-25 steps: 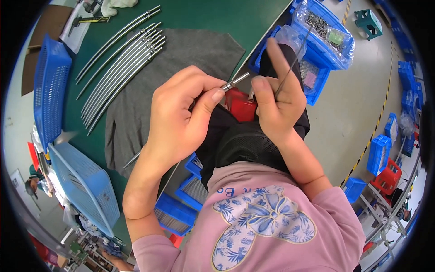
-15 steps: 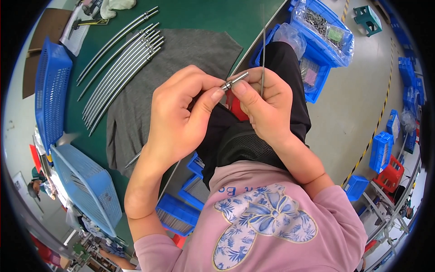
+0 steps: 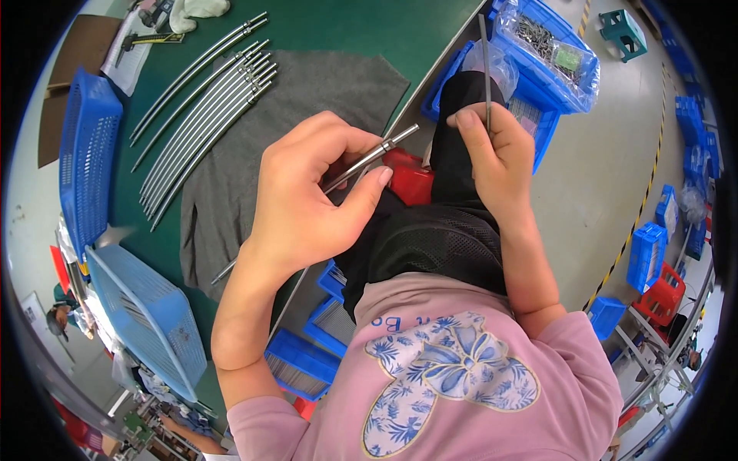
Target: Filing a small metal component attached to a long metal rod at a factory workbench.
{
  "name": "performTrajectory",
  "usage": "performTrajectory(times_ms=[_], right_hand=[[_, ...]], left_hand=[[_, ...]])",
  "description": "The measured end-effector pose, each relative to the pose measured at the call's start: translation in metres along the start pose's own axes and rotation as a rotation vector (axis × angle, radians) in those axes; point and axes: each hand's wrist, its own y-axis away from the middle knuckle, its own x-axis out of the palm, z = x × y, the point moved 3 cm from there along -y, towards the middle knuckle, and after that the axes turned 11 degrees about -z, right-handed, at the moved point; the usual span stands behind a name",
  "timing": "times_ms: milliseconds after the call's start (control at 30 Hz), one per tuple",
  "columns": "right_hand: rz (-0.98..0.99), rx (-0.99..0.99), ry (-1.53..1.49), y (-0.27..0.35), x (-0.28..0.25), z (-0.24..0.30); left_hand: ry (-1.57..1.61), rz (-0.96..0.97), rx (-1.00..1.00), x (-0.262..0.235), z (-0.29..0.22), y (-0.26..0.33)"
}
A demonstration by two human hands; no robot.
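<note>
My left hand (image 3: pixel 307 203) grips a long curved metal tube (image 3: pixel 367 159), its collared end pointing up and to the right past my thumb. My right hand (image 3: pixel 500 157) pinches a thin straight metal rod (image 3: pixel 485 61) that stands almost upright, apart from the tube's end. Both hands hover over my lap, just off the edge of the green table (image 3: pixel 369 31). Several more curved metal tubes (image 3: pixel 204 100) lie side by side on the table, partly on a grey cloth (image 3: pixel 307 100).
A blue bin (image 3: pixel 553 54) with a clear bag of small metal parts sits to the right. Blue mesh baskets (image 3: pixel 88 154) stand at the table's left, another (image 3: pixel 146 315) below. A red object (image 3: pixel 407 180) lies under my hands. Blue crates (image 3: pixel 646 253) dot the floor.
My right hand has pulled away from the tube's end to the right and turned the thin rod upright. The left hand still holds the tube, now tilted more to the upper right.
</note>
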Motion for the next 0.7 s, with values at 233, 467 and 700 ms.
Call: performTrajectory(times_ms=[233,467,700], right_hand=[[0.011,-0.495,0.159,-0.025,0.002,0.039],[0.123,-0.466,0.276,0.000,0.002,0.005],[0.256,-0.668,0.392,-0.005,0.010,0.005]], left_hand=[[-0.061,-0.191,0.087,-0.009,-0.008,-0.026],[-0.217,-0.244,0.252,0.018,0.016,0.011],[-0.205,-0.296,0.270,0.021,0.024,0.016]])
